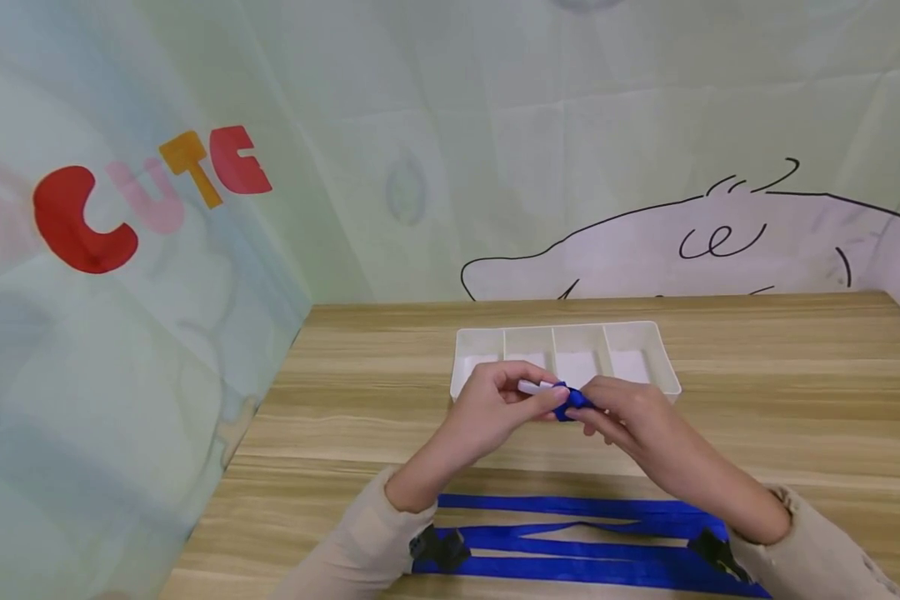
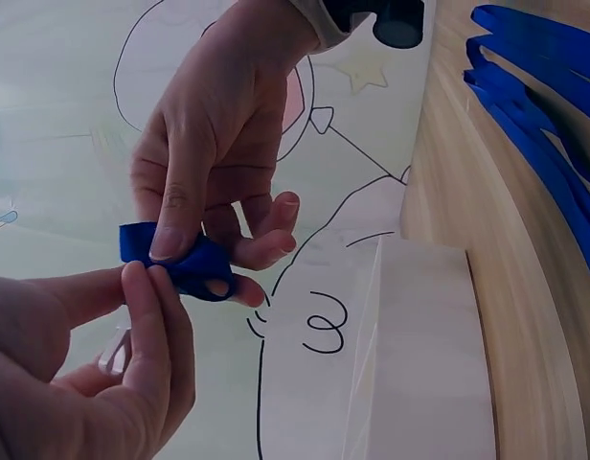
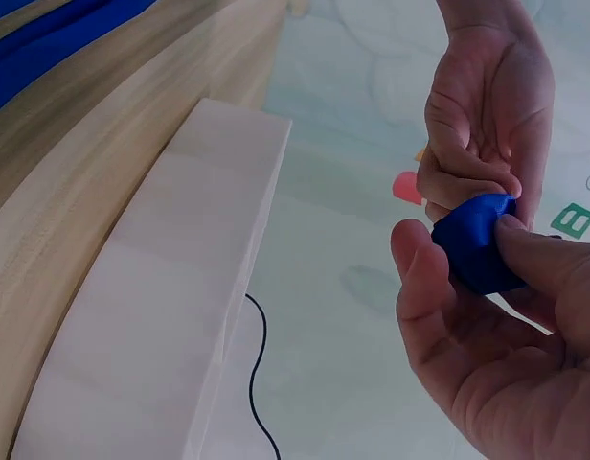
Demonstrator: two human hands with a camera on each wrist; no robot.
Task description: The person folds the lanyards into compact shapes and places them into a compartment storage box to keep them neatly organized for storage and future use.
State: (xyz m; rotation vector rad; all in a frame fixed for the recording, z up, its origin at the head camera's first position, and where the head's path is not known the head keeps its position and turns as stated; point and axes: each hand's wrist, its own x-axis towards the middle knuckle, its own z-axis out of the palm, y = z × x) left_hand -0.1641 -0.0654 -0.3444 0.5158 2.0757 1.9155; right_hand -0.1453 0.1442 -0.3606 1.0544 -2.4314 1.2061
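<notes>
Above the table in the head view, both hands meet at a short piece of blue ribbon (image 1: 576,400) folded into loops. My left hand (image 1: 489,408) pinches its left part between thumb and fingers. A small white strip (image 1: 528,387) pokes out of that same grasp; the left wrist view shows its end (image 2: 115,355) below the fingers. On the other side, my right hand (image 1: 645,417) pinches the ribbon, and the left wrist view has its thumb pressed flat on the blue fabric (image 2: 204,268). In the right wrist view, fingers hide part of the folded ribbon (image 3: 472,244).
Behind the hands stands a white tray (image 1: 667,379) divided into several compartments. Long blue ribbons (image 1: 570,568) lie across the wooden table (image 1: 330,392) near the forearms, with dark pieces (image 1: 442,550) over their ends. Printed cloth (image 1: 390,150) hangs behind and at the left.
</notes>
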